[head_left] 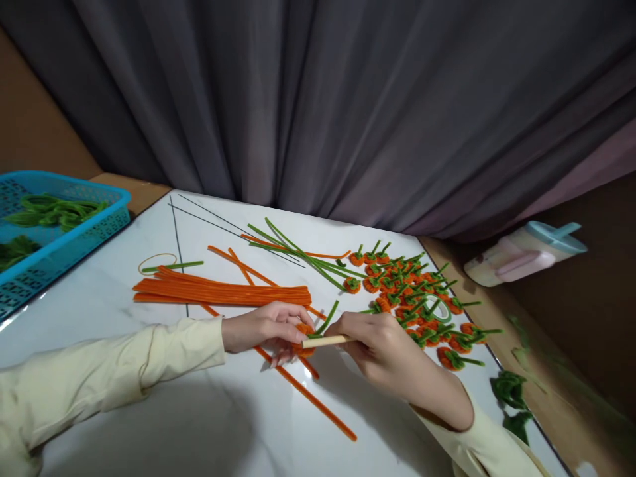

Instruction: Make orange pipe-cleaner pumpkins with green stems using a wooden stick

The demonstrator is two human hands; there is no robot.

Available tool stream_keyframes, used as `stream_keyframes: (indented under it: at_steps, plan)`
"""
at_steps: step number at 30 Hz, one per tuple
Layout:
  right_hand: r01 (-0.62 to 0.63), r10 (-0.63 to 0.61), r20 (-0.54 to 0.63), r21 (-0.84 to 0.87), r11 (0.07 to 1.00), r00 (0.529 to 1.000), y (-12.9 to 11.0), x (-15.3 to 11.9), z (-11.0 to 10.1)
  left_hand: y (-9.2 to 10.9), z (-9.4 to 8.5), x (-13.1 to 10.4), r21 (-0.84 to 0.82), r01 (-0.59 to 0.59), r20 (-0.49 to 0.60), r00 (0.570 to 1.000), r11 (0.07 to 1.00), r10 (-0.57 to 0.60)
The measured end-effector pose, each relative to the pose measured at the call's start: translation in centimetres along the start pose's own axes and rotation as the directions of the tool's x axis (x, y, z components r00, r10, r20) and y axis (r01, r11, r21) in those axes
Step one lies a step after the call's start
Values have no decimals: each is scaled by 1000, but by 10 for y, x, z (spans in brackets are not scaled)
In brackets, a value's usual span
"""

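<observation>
My left hand (263, 328) is closed around a small orange pipe-cleaner pumpkin (305, 350), holding it above the white table. Green pipe cleaner (328, 318) sticks up from the top of the pumpkin. A pale wooden stick (325, 341) is gripped in my right hand (380, 344), its blunt end pointing left against or just in front of the pumpkin; whether it touches I cannot tell. Behind my left hand lies a thick bundle of orange pipe cleaners (218, 291). Loose orange pipe cleaners (322, 404) run across the table beneath and in front of the hands.
Several finished pumpkins (452, 359) with green stems crowd the right side, with a roll of tape (438, 309) among them. Green pipe cleaners (293, 248) and thin dark wires (223, 222) lie farther back. A blue basket (74, 228) stands left, a lidded cup (521, 255) right.
</observation>
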State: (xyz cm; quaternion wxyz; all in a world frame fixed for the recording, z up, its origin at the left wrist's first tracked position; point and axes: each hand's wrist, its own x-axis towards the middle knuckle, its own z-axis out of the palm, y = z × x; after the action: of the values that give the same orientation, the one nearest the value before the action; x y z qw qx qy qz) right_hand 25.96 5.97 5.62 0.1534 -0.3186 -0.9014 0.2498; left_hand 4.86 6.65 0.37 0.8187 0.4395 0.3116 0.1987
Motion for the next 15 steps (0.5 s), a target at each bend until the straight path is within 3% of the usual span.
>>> stream_keyframes:
  at_steps: [3,9,12,15]
  plan:
    - [-18,18,36,15,1000,999,-2,0,-7,0,0,-1,-24,-13,-5,1000,1000,13]
    - [-184,212,-155,174,967,965,-6,3,-21,0,0,-2,-102,-52,19,998,993,54]
    - [-228,250,-96,201,953,963,-8,2,-26,-3,-3,-2,-135,-69,89,993,988,82]
    - [-228,229,1,86,970,973,-8,0,-28,-6,-8,-1,-146,-58,162,983,988,82]
